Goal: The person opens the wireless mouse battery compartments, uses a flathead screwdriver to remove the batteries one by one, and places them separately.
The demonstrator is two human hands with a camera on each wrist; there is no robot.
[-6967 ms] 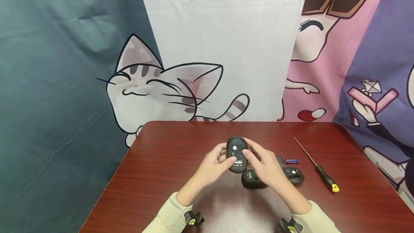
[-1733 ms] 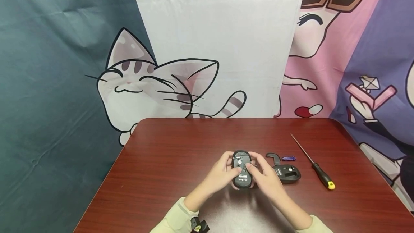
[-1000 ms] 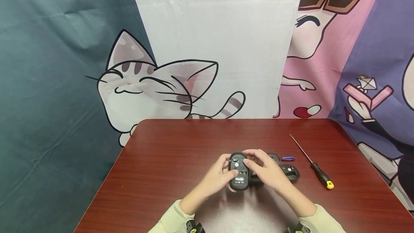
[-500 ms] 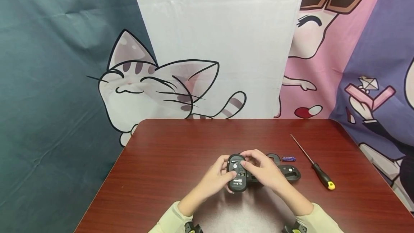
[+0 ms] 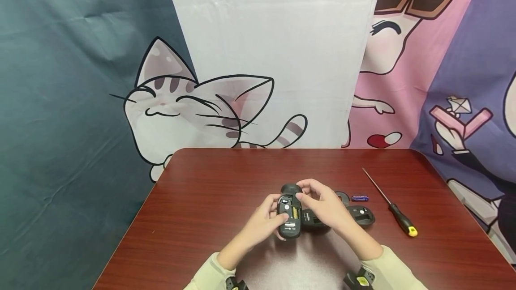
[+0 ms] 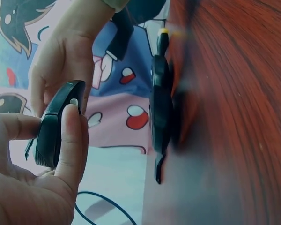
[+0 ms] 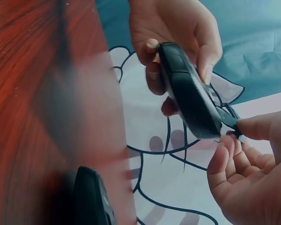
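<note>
My left hand [image 5: 262, 220] grips a black computer mouse [image 5: 289, 229], underside up, its thumb lying on the label side. A yellow battery [image 5: 295, 212] shows in the mouse's uncovered bay. At the far end of the mouse, my right hand [image 5: 324, 203] pinches the black battery cover [image 5: 291, 188]. The right wrist view shows this cover [image 7: 228, 119] tilted away from the mouse body [image 7: 192, 98], between thumb and fingers; whether its edge still touches is unclear. From the side, the mouse [image 6: 51, 133] appears held above the table in the left wrist view.
Behind my right hand, two more black mice, a nearer one [image 5: 312, 219] and a farther one [image 5: 361, 215], lie underside up. Beyond them are a loose black cover [image 5: 342, 197] and a blue battery [image 5: 360, 198]. A screwdriver [image 5: 399, 214] lies at the right on the table [image 5: 193, 218].
The cover, flat on the mouse's underside earlier, has been lifted by my right hand toward the far end, exposing the yellow battery. Both hands and the mouse have shifted slightly left.
</note>
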